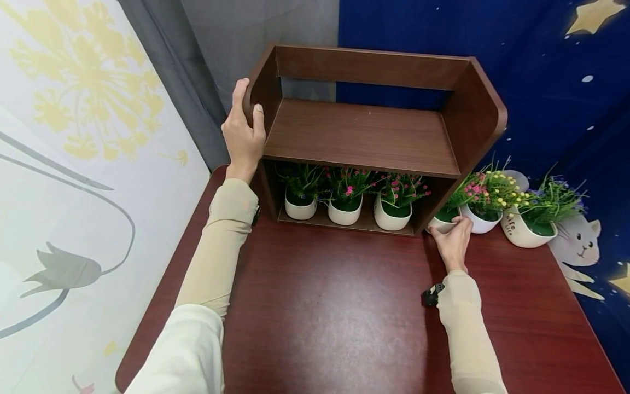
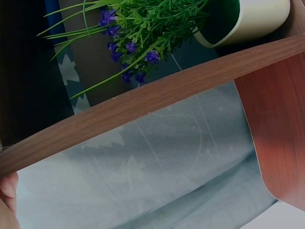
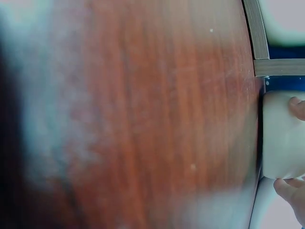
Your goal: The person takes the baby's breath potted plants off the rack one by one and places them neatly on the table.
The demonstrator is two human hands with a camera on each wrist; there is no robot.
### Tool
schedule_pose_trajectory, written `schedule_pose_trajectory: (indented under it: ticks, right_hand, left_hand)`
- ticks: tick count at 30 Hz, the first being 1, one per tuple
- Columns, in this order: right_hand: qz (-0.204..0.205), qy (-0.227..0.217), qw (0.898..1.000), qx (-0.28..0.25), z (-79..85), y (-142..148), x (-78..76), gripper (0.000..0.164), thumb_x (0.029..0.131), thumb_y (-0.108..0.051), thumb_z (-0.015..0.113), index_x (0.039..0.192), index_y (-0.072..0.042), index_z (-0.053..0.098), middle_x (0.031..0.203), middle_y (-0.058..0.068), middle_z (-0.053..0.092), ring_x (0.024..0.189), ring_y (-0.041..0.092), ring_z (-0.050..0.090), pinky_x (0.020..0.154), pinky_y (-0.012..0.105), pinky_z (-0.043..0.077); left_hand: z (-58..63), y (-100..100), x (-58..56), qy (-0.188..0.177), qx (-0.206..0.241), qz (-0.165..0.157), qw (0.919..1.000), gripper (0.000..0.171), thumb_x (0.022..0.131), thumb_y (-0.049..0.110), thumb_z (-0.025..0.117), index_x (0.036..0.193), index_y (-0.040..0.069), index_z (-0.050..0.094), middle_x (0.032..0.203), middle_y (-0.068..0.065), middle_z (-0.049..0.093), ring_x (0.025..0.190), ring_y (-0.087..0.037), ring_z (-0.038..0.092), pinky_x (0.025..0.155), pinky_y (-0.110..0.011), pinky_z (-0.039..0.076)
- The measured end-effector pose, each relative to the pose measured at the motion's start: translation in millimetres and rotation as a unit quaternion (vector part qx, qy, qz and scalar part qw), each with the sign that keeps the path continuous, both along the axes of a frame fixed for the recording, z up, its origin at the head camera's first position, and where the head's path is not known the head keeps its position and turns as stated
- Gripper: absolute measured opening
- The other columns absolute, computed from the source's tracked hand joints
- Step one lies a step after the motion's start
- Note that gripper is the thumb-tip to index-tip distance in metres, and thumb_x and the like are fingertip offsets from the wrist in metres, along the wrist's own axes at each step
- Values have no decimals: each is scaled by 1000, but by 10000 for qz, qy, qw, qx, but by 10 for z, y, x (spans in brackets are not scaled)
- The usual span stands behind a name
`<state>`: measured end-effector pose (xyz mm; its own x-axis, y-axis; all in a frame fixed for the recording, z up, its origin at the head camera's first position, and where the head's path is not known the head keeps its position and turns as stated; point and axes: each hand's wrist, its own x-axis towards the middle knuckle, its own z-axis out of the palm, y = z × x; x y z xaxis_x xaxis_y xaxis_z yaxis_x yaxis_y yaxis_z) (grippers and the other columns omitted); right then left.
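Note:
A small brown wooden shelf (image 1: 364, 134) stands at the back of the table. My left hand (image 1: 244, 134) holds the front of its left side panel, thumb on the inner face and fingers outside; only some fingertips (image 2: 8, 186) show in the left wrist view. Just right of the shelf, my right hand (image 1: 454, 241) grips a white flower pot (image 3: 282, 136) between thumb and fingers. On the lower level sit three white potted plants: one with purple flowers (image 1: 300, 209) and two with pink flowers, a middle pot (image 1: 346, 212) and a right pot (image 1: 392, 218).
Beside my right hand stand a white pot with pink and yellow flowers (image 1: 484, 221) and a lettered pot with purple flowers (image 1: 526, 235). A cat-shaped cutout (image 1: 578, 246) is behind them. The dark red table (image 1: 334, 306) meets a patterned white panel (image 1: 98, 219) at left.

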<state>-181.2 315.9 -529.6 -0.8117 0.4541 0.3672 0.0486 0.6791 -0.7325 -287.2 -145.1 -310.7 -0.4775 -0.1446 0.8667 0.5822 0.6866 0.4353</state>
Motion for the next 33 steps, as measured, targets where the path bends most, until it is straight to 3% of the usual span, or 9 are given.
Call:
schedule_pose_trajectory:
  ticks: [13,21,27,33]
  right_hand:
    - [-24,-127,9999,-13,-3,-6,-67,55,67,-5,77,104,8,38,106,24,36,105,38,39,96,40,28]
    - [-32,-390,9992,3,62,-10,-11,60,70,-13,76,113,5,38,113,24,36,106,39,40,93,47,32]
    - [-58,-265,9995,165,262,63,134,67,75,-22,73,126,1,37,122,23,37,109,38,39,93,48,30]
    - [0,-144,9997,194,472,15,287,66,76,-26,72,128,-1,40,123,20,39,109,33,39,92,46,30]
  left_hand:
    - [17,-6,8,94,39,-29,9999,42,96,26,43,136,13,47,135,10,49,64,-28,53,58,-38,42]
    - [22,-13,12,52,14,-30,10000,43,95,27,42,136,14,46,135,10,48,63,-28,53,60,-37,44]
    - [16,7,7,67,20,-50,10000,43,96,26,43,136,14,46,135,10,48,57,-27,49,55,-38,41]
    - [25,18,0,53,30,-32,10000,43,96,26,43,137,14,46,136,10,48,50,-26,40,52,-39,38]
